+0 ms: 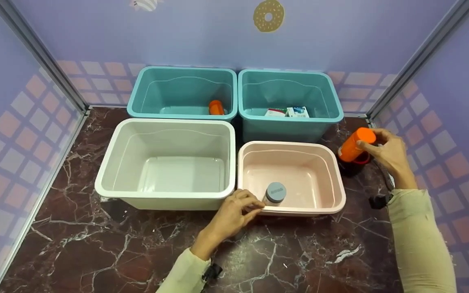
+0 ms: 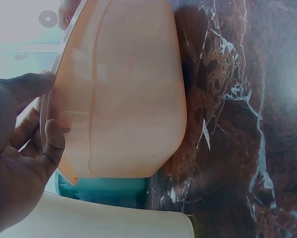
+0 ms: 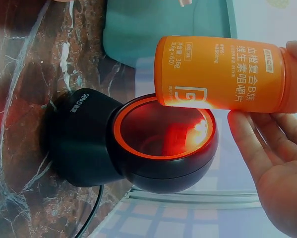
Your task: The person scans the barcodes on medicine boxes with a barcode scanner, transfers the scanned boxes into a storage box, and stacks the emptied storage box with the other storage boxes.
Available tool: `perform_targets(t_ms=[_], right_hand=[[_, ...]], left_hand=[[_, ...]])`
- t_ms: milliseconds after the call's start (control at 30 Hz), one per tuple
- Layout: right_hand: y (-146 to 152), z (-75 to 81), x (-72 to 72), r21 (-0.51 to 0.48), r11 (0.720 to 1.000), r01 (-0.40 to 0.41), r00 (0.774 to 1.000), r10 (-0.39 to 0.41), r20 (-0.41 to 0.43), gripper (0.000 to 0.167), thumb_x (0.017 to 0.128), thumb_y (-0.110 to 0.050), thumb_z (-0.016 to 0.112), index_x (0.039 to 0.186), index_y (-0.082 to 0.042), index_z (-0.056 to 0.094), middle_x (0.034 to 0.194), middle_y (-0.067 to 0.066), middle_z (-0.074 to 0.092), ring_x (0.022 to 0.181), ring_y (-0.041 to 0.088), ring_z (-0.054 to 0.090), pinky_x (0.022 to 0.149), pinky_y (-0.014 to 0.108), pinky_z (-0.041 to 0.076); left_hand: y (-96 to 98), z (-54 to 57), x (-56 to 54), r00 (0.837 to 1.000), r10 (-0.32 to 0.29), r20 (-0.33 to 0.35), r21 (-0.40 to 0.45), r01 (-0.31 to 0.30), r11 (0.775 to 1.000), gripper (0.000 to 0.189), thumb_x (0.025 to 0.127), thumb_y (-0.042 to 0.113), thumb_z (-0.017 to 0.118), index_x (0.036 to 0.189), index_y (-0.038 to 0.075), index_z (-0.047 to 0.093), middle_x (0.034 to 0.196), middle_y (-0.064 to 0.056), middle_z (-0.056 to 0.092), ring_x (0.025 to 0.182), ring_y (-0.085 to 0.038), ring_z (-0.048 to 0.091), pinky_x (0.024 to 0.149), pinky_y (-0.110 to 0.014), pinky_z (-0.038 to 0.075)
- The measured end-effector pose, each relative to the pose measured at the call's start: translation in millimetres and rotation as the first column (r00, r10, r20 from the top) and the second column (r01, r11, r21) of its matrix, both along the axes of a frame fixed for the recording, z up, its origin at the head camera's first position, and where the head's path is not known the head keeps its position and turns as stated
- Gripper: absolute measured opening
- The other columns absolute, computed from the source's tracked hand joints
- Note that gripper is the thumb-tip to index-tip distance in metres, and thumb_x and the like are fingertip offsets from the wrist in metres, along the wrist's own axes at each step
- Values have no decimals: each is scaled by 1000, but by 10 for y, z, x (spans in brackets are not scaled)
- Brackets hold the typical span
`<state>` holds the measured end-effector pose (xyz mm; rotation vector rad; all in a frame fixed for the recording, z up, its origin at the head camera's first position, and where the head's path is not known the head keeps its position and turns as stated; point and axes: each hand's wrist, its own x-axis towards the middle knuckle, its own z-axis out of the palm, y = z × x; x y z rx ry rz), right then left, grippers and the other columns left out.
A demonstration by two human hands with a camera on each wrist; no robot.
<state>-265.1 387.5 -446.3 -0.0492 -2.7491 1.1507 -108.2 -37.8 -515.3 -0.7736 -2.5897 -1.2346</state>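
Note:
My right hand (image 1: 389, 152) holds an orange supplement bottle (image 1: 356, 143) by its cap end, tilted. In the right wrist view the labelled bottle (image 3: 212, 74) lies across the edge of a black desktop barcode scanner (image 3: 84, 139), whose round window glows red. My left hand (image 1: 232, 213) grips the front rim of a pink bin (image 1: 291, 169) near its left corner. Seen from the left wrist, its fingers (image 2: 54, 141) bend over the rim of that bin (image 2: 133, 89). A grey-capped bottle (image 1: 276, 192) stands inside the pink bin, close to the left hand.
Left of the pink bin stands a larger white bin (image 1: 181, 175). Behind are two teal bins: the left one (image 1: 177, 87) contains an orange bottle (image 1: 216, 108), the right one (image 1: 287, 87) small boxes (image 1: 297, 112). Purple walls (image 1: 198, 32) enclose the dark marbled table (image 1: 259, 252).

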Motion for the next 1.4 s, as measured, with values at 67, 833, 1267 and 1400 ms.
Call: perform_targets(t_ms=[67, 833, 1267, 1400], right_hand=[[6, -9, -2, -5, 1000, -15, 1000, 15, 1, 56, 84, -42, 78, 126, -8, 65, 100, -21, 62, 92, -7, 53, 85, 18, 41], [25, -37, -30, -73, 986, -152, 988, 154, 29, 51, 89, -21, 73, 133, -1, 58, 105, -23, 58, 95, -4, 55, 83, 10, 41], [45, -78, -5, -28, 990, -136, 990, 137, 20, 52, 90, -30, 72, 131, -2, 59, 102, -24, 56, 94, -4, 52, 84, 13, 39], [36, -73, 35, -16, 995, -95, 995, 95, 10, 55, 88, -35, 74, 129, -1, 61, 100, -25, 55, 93, -6, 51, 82, 12, 38]], left_hand=[[0, -2, 1, 1000, 1, 3, 1, -1, 1000, 10, 87, 17, 76, 98, 17, 77, 94, 2, 68, 96, -18, 60, 87, -29, 52], [-17, -12, -1, 1000, 1, 1, 4, -1, 1000, 10, 88, 18, 76, 98, 17, 77, 94, 2, 69, 98, -18, 61, 88, -29, 51], [-11, 10, 6, 1000, 4, 24, 0, -4, 1000, 11, 88, 19, 75, 98, 18, 77, 96, 2, 68, 100, -18, 60, 90, -30, 52], [-5, 13, 0, 1000, -2, 29, -1, 2, 1000, 11, 88, 19, 75, 99, 18, 77, 96, 2, 68, 100, -17, 60, 90, -29, 52]])
